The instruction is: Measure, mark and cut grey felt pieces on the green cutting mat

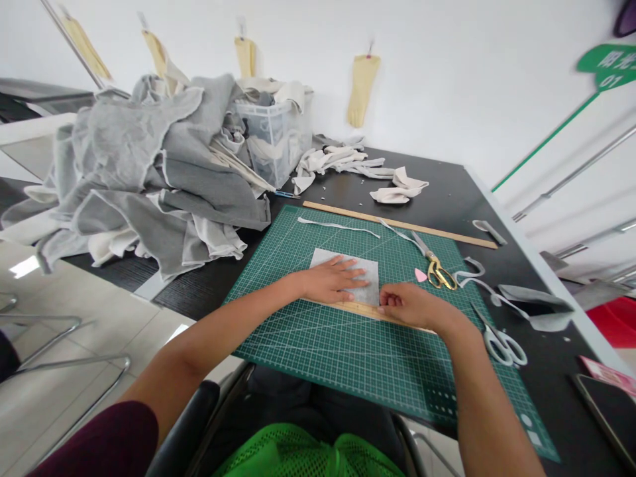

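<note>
A light grey square of fabric (368,273) lies flat on the green cutting mat (348,358). Spread across it is my left hand (330,279), fingers stretched out and palm down. A wooden ruler (365,309) runs along the fabric's near edge and passes under my right hand (410,305). That hand is closed, its fingers curled and its fingertips down at the fabric's lower right corner, beside the ruler. Whatever those fingers pinch, if anything, is hidden.
Gold-handled scissors (440,273), a pink chalk piece (420,275) and white-handled scissors (504,346) lie to the right. A long wooden ruler (397,224) crosses the mat's far edge. Grey fabric (124,146) is heaped at left by a clear bin (271,139). A phone (609,417) lies at far right.
</note>
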Action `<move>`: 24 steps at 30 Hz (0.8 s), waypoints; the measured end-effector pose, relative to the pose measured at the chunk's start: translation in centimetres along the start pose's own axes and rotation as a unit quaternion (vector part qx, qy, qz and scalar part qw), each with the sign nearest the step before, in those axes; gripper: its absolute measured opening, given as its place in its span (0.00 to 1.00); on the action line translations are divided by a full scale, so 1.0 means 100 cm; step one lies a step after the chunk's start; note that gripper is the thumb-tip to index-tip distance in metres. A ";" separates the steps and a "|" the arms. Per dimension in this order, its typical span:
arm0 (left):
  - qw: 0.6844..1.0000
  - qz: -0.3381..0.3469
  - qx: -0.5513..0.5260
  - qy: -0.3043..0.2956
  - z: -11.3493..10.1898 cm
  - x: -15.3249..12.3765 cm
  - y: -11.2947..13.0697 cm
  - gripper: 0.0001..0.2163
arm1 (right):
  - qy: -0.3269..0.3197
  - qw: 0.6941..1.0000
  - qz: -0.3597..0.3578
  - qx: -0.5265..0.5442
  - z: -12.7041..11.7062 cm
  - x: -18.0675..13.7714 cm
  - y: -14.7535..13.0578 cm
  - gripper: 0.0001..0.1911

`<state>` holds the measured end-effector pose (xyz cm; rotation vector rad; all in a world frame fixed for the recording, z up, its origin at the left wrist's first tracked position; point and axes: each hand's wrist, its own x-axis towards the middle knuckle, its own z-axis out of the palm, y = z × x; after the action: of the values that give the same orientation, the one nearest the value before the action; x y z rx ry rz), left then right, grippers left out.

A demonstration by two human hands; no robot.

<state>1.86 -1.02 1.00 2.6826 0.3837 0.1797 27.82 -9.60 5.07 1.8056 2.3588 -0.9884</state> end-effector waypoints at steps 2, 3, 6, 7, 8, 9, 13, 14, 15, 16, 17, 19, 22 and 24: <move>1.000 -0.001 0.005 0.004 0.000 0.000 0.001 0.26 | -0.006 1.000 -0.005 0.004 0.000 0.000 0.000 0.07; 1.000 -0.001 0.006 0.003 0.000 0.000 0.001 0.26 | -0.007 1.000 -0.007 0.003 0.000 -0.001 0.000 0.07; 1.000 -0.002 0.009 0.004 0.000 -0.001 0.002 0.26 | -0.008 1.000 -0.010 -0.003 0.001 0.000 0.000 0.07; 1.000 -0.001 0.009 0.006 0.000 -0.001 0.002 0.26 | -0.008 1.000 -0.009 -0.006 0.001 0.000 0.000 0.07; 1.000 0.002 0.009 0.010 0.000 -0.001 0.001 0.26 | -0.008 1.000 -0.009 -0.007 0.001 0.000 0.000 0.07; 1.000 0.005 0.009 0.013 0.000 -0.001 0.001 0.26 | -0.009 1.000 -0.009 -0.008 0.001 0.000 0.000 0.07; 1.000 0.006 0.015 0.003 0.001 0.000 0.000 0.27 | -0.010 1.000 -0.007 -0.006 0.001 0.000 0.001 0.07; 1.000 0.004 0.018 -0.004 0.001 0.000 0.000 0.27 | -0.010 1.000 -0.008 -0.005 0.001 0.000 0.001 0.07; 1.000 0.001 0.021 -0.010 0.001 0.000 0.000 0.27 | -0.011 1.000 -0.009 -0.005 0.002 0.000 0.001 0.07; 1.000 0.000 0.023 -0.014 0.002 0.000 0.000 0.27 | -0.011 1.000 -0.011 -0.005 0.002 0.000 0.001 0.07; 1.000 0.000 0.025 -0.016 0.002 0.001 -0.001 0.27 | -0.010 1.000 -0.013 -0.005 0.002 0.000 0.001 0.06; 0.999 0.006 0.029 -0.015 0.002 0.001 -0.002 0.28 | -0.008 1.000 -0.018 -0.008 0.002 0.000 0.001 0.06; 0.999 0.015 0.032 -0.010 0.003 0.000 -0.003 0.28 | -0.006 1.000 -0.015 -0.010 0.002 0.000 0.000 0.06; 0.999 0.015 0.033 -0.007 0.003 0.000 -0.003 0.28 | -0.006 1.000 -0.013 -0.012 0.002 0.000 0.000 0.06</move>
<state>1.89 -0.91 0.59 2.7549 0.3504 0.1597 27.72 -9.69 4.89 1.7592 2.3830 -0.9676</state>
